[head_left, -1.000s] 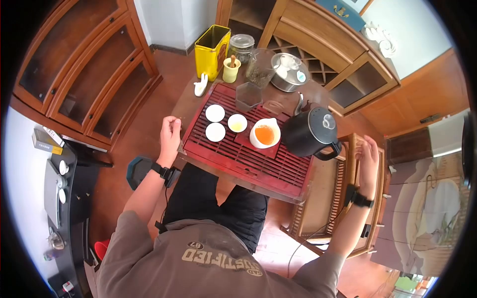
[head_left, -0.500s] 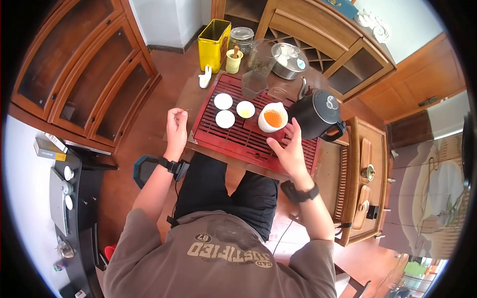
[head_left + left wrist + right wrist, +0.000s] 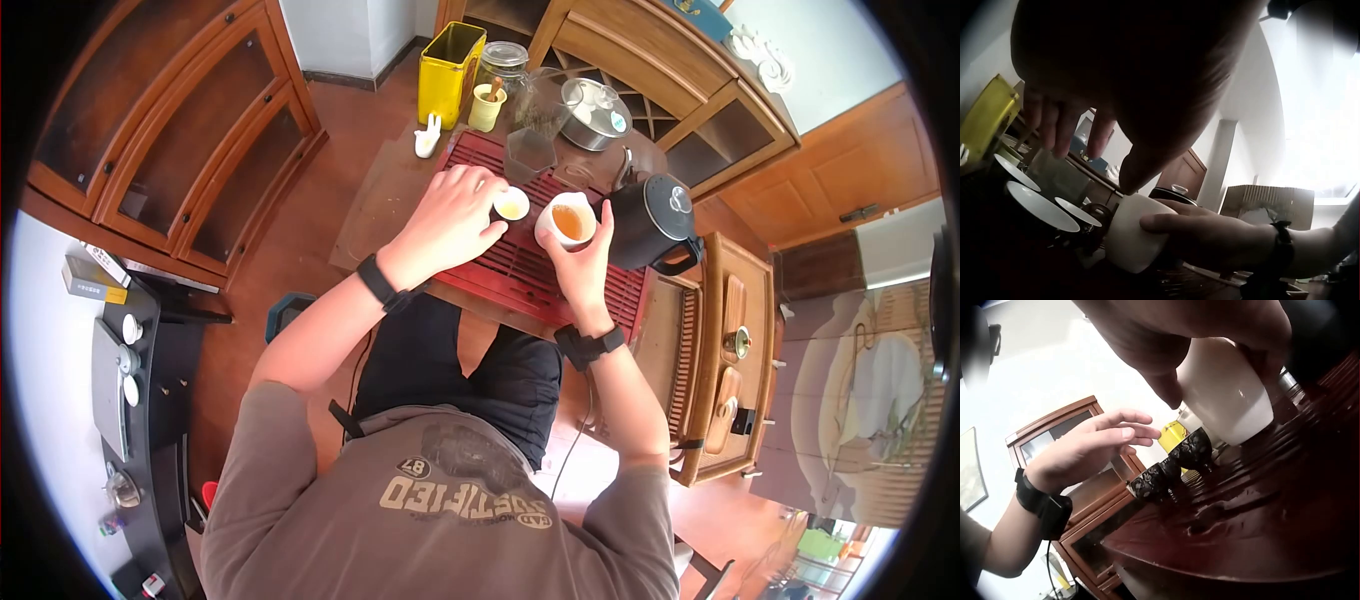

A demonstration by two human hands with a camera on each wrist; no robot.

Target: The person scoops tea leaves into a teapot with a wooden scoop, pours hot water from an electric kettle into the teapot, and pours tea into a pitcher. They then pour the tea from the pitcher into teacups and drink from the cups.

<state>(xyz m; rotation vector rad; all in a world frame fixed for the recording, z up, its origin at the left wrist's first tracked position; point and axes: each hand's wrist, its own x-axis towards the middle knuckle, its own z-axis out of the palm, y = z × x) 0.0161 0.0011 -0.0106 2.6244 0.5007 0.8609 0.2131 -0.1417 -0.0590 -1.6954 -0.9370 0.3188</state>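
My right hand (image 3: 582, 268) grips a white pitcher (image 3: 567, 222) of amber tea, its thumb on the near side in the left wrist view. The pitcher stands at the slatted red tea tray (image 3: 515, 283). My left hand (image 3: 445, 222) hovers palm down over the tray's left part, fingers loosely extended and holding nothing. Near its fingertips is a small teacup (image 3: 511, 205) with a little pale yellow liquid. Two other teacups are hidden under that hand in the head view. The right wrist view shows dark patterned outsides on the teacups (image 3: 1192, 450); their insides are white.
A black electric kettle (image 3: 655, 222) stands right of the pitcher. Behind the tray are a yellow tin (image 3: 449, 80), a glass jar (image 3: 503, 62), a cream pot (image 3: 487, 110), a lidded metal pot (image 3: 597, 118) and a white rabbit-shaped figure (image 3: 427, 140). A wicker stand (image 3: 735, 300) is at the right.
The right hand came in from beyond the kettle, reached toward the pitcher and now grips it. The left hand moved from the tray's left edge to above the teacups.
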